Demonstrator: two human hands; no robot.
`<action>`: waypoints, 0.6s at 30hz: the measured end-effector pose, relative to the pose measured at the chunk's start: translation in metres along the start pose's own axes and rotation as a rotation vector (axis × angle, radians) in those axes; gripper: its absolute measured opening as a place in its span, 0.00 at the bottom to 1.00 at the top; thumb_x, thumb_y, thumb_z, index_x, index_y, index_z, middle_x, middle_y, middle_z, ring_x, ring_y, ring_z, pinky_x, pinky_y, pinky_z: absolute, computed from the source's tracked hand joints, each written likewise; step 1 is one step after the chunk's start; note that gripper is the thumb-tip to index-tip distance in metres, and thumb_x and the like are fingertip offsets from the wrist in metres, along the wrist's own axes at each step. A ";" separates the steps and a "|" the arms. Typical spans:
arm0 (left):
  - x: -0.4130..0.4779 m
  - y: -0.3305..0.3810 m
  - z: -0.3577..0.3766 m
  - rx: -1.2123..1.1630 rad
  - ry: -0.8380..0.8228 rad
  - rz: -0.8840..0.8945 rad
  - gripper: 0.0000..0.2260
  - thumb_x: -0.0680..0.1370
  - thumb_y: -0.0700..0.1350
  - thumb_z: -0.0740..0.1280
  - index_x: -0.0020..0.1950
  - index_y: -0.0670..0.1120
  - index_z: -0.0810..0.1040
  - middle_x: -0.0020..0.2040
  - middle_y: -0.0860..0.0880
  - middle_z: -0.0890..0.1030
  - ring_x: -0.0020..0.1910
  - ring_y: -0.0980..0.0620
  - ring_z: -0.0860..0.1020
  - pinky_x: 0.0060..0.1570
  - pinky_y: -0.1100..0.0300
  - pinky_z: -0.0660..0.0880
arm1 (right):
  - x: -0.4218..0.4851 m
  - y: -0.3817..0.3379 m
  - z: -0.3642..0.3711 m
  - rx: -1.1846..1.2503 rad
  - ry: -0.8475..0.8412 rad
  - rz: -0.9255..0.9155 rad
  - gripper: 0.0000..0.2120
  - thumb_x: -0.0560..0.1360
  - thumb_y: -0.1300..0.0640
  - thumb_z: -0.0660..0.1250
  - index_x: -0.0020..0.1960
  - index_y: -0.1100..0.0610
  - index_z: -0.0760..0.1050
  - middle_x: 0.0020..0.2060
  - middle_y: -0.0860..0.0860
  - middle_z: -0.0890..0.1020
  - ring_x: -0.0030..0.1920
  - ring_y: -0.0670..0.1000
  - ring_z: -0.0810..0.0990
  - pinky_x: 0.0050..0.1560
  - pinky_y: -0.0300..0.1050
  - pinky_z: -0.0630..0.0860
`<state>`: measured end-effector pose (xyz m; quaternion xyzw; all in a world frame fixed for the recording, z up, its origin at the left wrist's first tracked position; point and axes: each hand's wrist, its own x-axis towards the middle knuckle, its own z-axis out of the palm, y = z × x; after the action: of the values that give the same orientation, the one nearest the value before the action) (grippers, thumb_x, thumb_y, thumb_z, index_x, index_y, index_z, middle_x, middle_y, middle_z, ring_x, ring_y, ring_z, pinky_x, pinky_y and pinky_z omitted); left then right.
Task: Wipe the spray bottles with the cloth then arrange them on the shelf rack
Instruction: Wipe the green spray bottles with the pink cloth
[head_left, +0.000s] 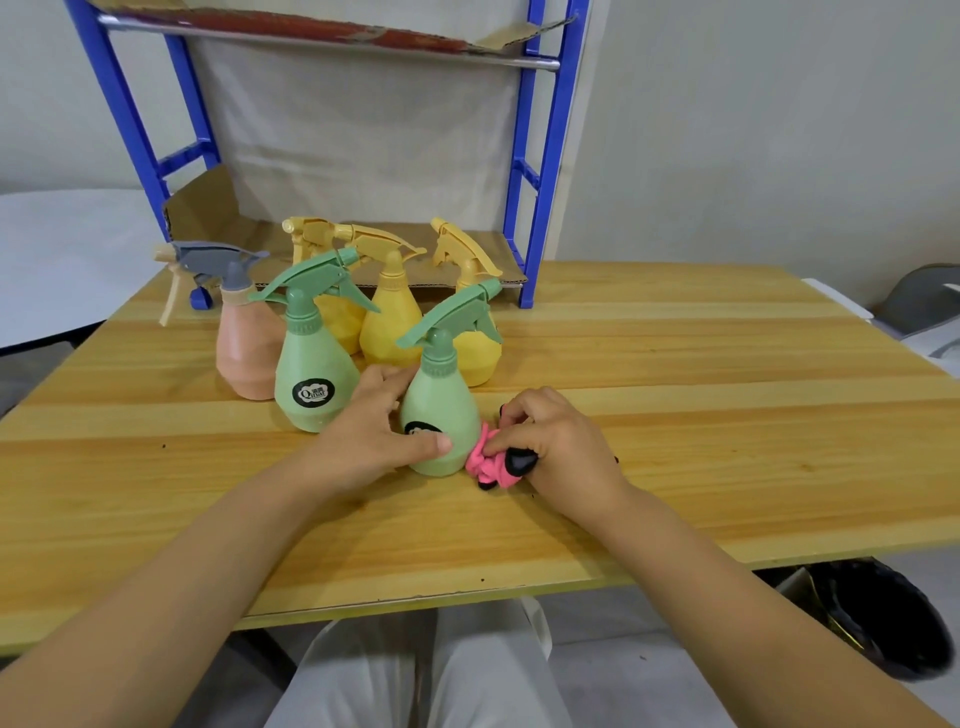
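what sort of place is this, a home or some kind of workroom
Probably a plain indoor workroom or practice setup: a wooden table by bare pale walls, a blue metal shelf rack lined with cardboard, and a cluster of spray bottles.

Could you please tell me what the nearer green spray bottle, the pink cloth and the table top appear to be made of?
The nearer green spray bottle: apparently matte moulded plastic, smooth and evenly coloured. The pink cloth: soft fabric, bunched in folds. The table top: likely wood or wood-look laminate, with grain stripes and mild sheen.
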<state>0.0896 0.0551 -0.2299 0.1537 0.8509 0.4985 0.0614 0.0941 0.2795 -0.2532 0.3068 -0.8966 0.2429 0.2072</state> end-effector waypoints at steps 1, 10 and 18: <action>0.000 0.001 0.001 0.015 0.030 0.011 0.39 0.56 0.64 0.70 0.66 0.60 0.64 0.56 0.56 0.66 0.54 0.65 0.68 0.47 0.78 0.65 | -0.001 -0.002 0.001 0.003 -0.011 -0.024 0.14 0.62 0.65 0.77 0.43 0.49 0.84 0.40 0.49 0.78 0.42 0.54 0.75 0.32 0.48 0.74; 0.001 0.010 -0.003 -0.024 0.027 0.011 0.30 0.69 0.39 0.73 0.68 0.53 0.68 0.54 0.65 0.74 0.52 0.71 0.72 0.45 0.79 0.67 | 0.004 0.011 0.000 -0.011 0.016 0.073 0.19 0.62 0.72 0.74 0.43 0.49 0.84 0.41 0.50 0.77 0.44 0.55 0.76 0.36 0.47 0.75; -0.009 0.007 0.008 -0.068 0.120 0.044 0.36 0.54 0.64 0.70 0.61 0.63 0.64 0.59 0.59 0.69 0.55 0.65 0.70 0.46 0.75 0.66 | -0.005 0.004 -0.038 0.066 0.552 0.108 0.15 0.65 0.67 0.75 0.50 0.54 0.82 0.45 0.46 0.73 0.47 0.55 0.75 0.46 0.49 0.74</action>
<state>0.1020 0.0617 -0.2280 0.1400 0.8322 0.5366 0.0048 0.1034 0.3061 -0.2267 0.1872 -0.8129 0.3570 0.4202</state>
